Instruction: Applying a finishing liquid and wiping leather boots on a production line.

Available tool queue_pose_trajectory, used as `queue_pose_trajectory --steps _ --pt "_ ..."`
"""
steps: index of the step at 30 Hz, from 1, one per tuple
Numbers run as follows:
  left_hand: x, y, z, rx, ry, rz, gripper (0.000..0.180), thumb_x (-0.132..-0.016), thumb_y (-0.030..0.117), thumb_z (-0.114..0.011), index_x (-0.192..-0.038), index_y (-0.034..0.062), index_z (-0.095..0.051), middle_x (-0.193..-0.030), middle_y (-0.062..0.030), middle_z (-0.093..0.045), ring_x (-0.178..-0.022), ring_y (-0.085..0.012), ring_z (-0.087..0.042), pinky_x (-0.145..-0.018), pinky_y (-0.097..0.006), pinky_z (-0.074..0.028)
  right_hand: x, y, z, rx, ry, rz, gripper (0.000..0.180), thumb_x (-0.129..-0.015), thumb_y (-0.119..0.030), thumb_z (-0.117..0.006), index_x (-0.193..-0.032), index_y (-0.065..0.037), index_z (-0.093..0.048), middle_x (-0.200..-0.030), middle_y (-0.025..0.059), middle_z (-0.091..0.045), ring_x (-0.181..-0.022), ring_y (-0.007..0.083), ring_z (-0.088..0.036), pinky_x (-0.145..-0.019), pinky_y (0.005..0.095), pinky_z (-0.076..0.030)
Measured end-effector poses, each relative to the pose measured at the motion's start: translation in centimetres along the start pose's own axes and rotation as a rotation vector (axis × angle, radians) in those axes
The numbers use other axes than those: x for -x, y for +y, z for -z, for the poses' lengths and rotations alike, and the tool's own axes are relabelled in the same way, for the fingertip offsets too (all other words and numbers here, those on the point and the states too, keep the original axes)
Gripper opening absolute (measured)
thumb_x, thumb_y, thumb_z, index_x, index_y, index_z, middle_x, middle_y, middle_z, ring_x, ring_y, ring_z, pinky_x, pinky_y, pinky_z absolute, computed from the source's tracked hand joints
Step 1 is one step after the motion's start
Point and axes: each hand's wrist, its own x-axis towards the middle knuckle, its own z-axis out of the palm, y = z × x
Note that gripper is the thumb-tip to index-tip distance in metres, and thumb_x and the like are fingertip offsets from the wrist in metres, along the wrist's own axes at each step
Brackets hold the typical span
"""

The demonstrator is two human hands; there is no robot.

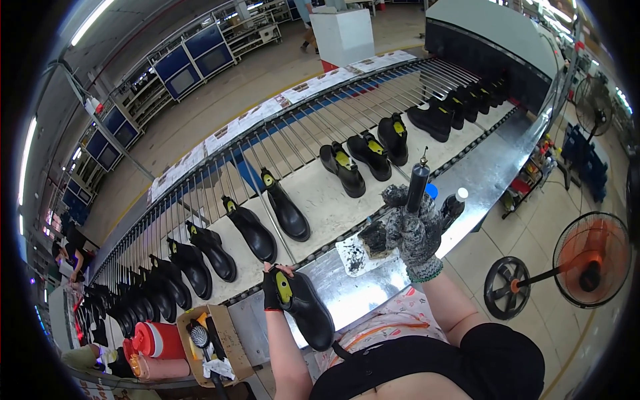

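My left hand (275, 288), in a black fingerless glove, grips a black ankle boot (312, 319) with a yellow-green lining, above the near metal ledge. My right hand (415, 235) wears a grey knit glove stained black. Its fingers are closed at a brown-and-black stained pad (377, 239), over a white tray (352, 260) smeared with black. Directly behind that glove rises a black cylinder (419, 187) with a thin metal tip; its base is hidden. A white-capped bottle (456, 205) and a blue cap (432, 191) show beside it.
A roller conveyor (313, 160) crosses ahead, carrying a row of black boots (250, 230). Down at the left are a cardboard box (233, 353) holding a brush, and red jugs (157, 341). An orange floor fan (587, 263) stands at the right.
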Motion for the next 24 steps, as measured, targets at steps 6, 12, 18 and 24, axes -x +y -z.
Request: queue_pose_trajectory --steps 6,12,18,24 --pt "-0.5 0.1 -0.7 0.206 0.115 0.038 0.055 -0.092 0.055 -0.037 -0.069 0.0071 -0.049 -0.060 -0.0110 -0.055 -0.065 -0.0239 -0.053 -0.090 -0.038 -0.039 -0.2 -0.9 -0.7 -0.030 0.037 0.137 0.045 -0.084 -0.025 -0.063 -0.111 0.008 -0.048 -0.089 0.0158 -0.063 -0.039 0.0111 -0.046 -0.035 0.0226 -0.037" --pt "-1.0 0.3 -0.3 -0.037 0.054 0.001 0.066 -0.094 0.055 -0.028 -0.063 0.0038 -0.055 -0.063 -0.0126 -0.058 -0.073 -0.0262 -0.055 -0.088 -0.038 -0.040 0.7 0.3 -0.4 -0.017 0.051 0.026 0.041 -0.085 -0.025 -0.059 -0.106 0.010 -0.051 -0.055 0.0065 -0.053 -0.035 0.0119 -0.043 -0.033 0.0228 -0.036" --pt "-0.4 0.3 -0.2 -0.072 0.048 0.001 0.069 -0.096 0.053 -0.024 -0.065 0.0022 -0.058 -0.066 -0.0125 -0.059 -0.083 -0.0269 -0.057 -0.088 -0.037 -0.040 5.5 6.3 5.3 0.368 -0.005 -0.257 0.022 -0.086 -0.015 -0.053 -0.100 0.001 -0.053 -0.057 0.0015 -0.048 -0.038 0.0084 -0.043 -0.034 0.0214 -0.037" --pt "-0.2 0.6 -0.5 -0.048 0.039 0.020 0.070 -0.096 0.054 -0.022 -0.071 0.0009 -0.060 -0.068 -0.0121 -0.060 -0.079 -0.0263 -0.057 -0.086 -0.036 -0.041 12.6 12.9 14.3 1.428 -0.319 -0.374 0.036 -0.083 -0.024 -0.063 -0.110 -0.002 -0.055 -0.078 0.0073 -0.061 -0.061 0.0172 -0.058 -0.057 0.0314 -0.048"
